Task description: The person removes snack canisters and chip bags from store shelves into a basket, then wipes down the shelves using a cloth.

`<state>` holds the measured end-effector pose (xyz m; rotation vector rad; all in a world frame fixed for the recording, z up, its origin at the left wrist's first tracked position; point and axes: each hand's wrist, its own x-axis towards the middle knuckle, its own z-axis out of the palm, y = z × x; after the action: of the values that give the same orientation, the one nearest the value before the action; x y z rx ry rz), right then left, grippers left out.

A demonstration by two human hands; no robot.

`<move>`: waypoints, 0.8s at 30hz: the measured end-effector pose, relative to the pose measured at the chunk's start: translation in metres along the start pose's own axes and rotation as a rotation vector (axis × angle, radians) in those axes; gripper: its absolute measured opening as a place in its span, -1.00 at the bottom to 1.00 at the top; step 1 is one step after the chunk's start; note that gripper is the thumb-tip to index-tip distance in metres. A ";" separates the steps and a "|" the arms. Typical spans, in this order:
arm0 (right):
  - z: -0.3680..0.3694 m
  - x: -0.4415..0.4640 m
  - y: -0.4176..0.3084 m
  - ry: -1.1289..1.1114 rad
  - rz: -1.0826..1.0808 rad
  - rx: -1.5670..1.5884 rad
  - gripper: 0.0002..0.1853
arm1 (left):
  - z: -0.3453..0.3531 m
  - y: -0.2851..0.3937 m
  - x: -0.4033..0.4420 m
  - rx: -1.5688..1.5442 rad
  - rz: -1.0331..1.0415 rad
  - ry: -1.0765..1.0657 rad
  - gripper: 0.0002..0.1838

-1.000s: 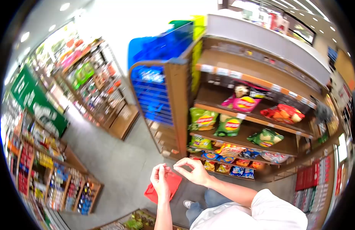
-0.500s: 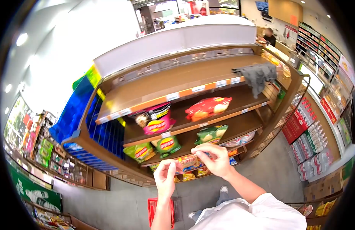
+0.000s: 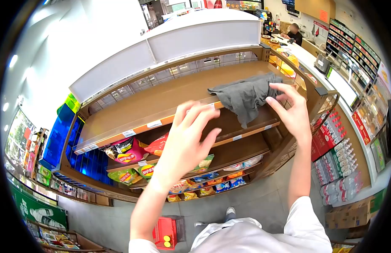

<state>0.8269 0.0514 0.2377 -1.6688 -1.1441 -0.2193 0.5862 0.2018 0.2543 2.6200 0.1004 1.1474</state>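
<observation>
A dark grey cloth lies over the right end of the top shelf, its lower part hanging past the front edge. My right hand is at the cloth's right side, thumb and index finger apart; whether the fingertips touch it I cannot tell. In front of the shelf edge, left of the cloth, is my left hand, empty with fingers spread. It partly covers a red chip bag on the second shelf. Beside that bag lies a pink and black chip bag. Green chip bags sit one shelf lower.
On the floor by my feet stands a red basket with yellow round items inside. Packs of bottles are stacked at right along the counter. A person is behind the counter. Blue crates stand left of the shelf.
Both hands have risen from low in front of the shelves and spread apart, the right reaching to the cloth. The view has shifted right, and the cloth appears closer and more spread out.
</observation>
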 end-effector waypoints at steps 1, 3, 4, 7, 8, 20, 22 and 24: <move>-0.005 0.009 0.006 -0.045 -0.164 -0.081 -0.56 | 0.008 -0.004 0.011 0.151 0.042 -0.033 -0.59; -0.003 0.011 0.017 -0.145 -0.295 -0.243 -0.47 | 0.025 -0.018 0.026 0.300 0.081 -0.073 -0.48; 0.001 0.006 0.022 -0.180 -0.292 -0.297 -0.41 | 0.035 -0.029 0.033 0.404 0.155 -0.116 -0.40; 0.016 -0.003 0.040 -0.128 -0.341 -0.431 -0.35 | 0.059 -0.044 0.041 0.568 0.294 -0.168 -0.31; 0.022 -0.003 0.048 -0.060 -0.356 -0.426 -0.40 | 0.065 -0.046 0.042 0.588 0.321 -0.153 -0.33; 0.036 0.037 0.023 0.191 -0.275 0.054 -0.64 | 0.088 -0.063 0.070 -0.288 0.139 0.283 -0.80; 0.046 0.052 0.010 0.249 -0.369 0.161 -0.65 | 0.072 -0.063 0.076 -0.390 0.072 0.387 -0.80; 0.059 0.056 -0.012 0.291 -0.469 0.252 -0.64 | 0.047 -0.060 0.076 -0.480 0.097 0.539 -0.82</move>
<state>0.8247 0.1322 0.2556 -1.0900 -1.2655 -0.5694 0.6752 0.2617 0.2606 1.8739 -0.1761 1.6456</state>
